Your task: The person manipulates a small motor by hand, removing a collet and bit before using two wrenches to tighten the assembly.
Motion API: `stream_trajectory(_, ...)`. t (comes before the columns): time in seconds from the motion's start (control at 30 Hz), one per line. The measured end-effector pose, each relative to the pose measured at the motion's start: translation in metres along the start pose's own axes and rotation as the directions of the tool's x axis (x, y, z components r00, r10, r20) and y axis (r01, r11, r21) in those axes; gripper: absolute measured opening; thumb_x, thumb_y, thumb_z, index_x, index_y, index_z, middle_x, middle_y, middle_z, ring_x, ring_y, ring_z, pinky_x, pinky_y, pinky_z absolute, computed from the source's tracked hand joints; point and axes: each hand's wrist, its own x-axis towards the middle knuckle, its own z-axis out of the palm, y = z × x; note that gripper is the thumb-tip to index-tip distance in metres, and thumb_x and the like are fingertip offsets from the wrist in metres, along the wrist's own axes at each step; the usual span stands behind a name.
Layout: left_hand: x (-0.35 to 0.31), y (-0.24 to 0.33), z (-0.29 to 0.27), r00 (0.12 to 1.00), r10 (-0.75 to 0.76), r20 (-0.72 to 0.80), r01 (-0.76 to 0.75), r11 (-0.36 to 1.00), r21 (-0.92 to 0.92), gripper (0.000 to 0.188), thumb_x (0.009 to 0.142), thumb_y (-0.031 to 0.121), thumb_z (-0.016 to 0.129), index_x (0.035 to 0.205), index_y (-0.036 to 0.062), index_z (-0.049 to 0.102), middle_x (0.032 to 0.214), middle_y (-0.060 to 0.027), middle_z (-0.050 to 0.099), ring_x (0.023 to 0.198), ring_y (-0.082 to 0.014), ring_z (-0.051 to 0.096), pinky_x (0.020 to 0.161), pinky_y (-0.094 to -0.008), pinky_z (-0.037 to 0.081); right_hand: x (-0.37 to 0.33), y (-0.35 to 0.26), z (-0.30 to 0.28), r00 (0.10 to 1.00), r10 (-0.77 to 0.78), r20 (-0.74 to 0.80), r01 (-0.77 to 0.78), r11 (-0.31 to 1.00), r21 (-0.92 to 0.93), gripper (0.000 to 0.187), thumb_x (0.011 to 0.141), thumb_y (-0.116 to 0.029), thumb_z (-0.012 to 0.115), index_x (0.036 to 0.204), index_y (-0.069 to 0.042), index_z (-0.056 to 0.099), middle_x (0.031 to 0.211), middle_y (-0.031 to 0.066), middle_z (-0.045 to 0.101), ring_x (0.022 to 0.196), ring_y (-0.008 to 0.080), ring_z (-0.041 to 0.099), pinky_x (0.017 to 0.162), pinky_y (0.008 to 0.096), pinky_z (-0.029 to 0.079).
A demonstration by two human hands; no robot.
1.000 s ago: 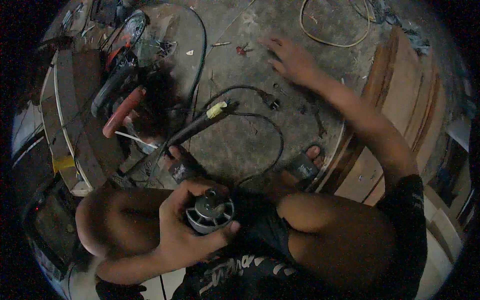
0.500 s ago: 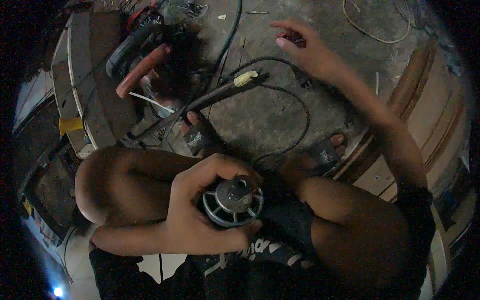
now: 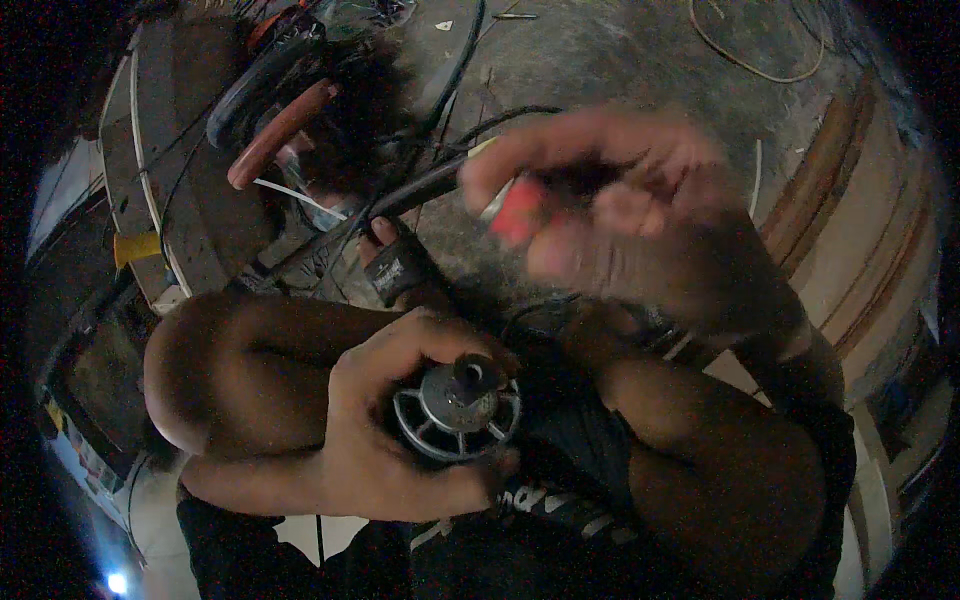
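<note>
My left hand point(image 3: 365, 435) is wrapped round a cylindrical power-tool body point(image 3: 460, 410), held upright above my lap. Its round grey metal end has spokes with gaps between them, and a dark hollow collet stands up in the middle. The rest of the tool is hidden by my fingers. Ahead and to the right, my right hand point(image 3: 660, 220) is smeared by motion. Between its thumb and forefinger it pinches a small bright red piece point(image 3: 525, 212) with a silvery edge, too blurred to name. The two hands are apart.
A reddish handle or tube point(image 3: 285, 135) lies among dark gear at the far left. Black cables point(image 3: 445, 105) cross the concrete floor. Brown wooden boards point(image 3: 850, 190) lie along the right, and a yellow spool-shaped thing point(image 3: 138, 248) is on the left by a long panel.
My right hand has come back from over the floor, nearer to the tool, and the red piece now shows in its fingers. My left hand and the tool have barely moved.
</note>
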Motion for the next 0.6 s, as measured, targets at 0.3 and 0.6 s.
stream_trajectory(0.3,-0.017,0.003,-0.007,0.989,0.006,-0.151,0.009,0.995,0.096,0.055,0.057,0.009,0.08,0.106,-0.0001,0.055,0.106,-0.0102,0.059,0.1,-0.0158,0.056,0.088,-0.0302,0.042,-0.009,0.019,0.028,0.996,0.032,0.083,-0.054,0.959,0.276,0.038,0.073,0.006,0.066,0.109,0.01,0.057,0.107,0.0216,0.063,0.098,0.0246,0.064,0.09,0.0365,0.05)
stream_trajectory(0.6,-0.003,0.007,-0.022,0.995,0.035,0.093,-0.057,0.967,0.247,0.061,0.058,0.011,0.081,0.11,-0.0002,0.052,0.11,-0.0115,0.056,0.102,-0.0181,0.055,0.09,-0.0321,0.042,-0.013,0.023,0.031,0.993,0.072,0.094,-0.1,0.934,0.343,0.037,0.074,0.006,0.066,0.11,0.009,0.057,0.114,0.0243,0.06,0.107,0.0296,0.061,0.095,0.0407,0.048)
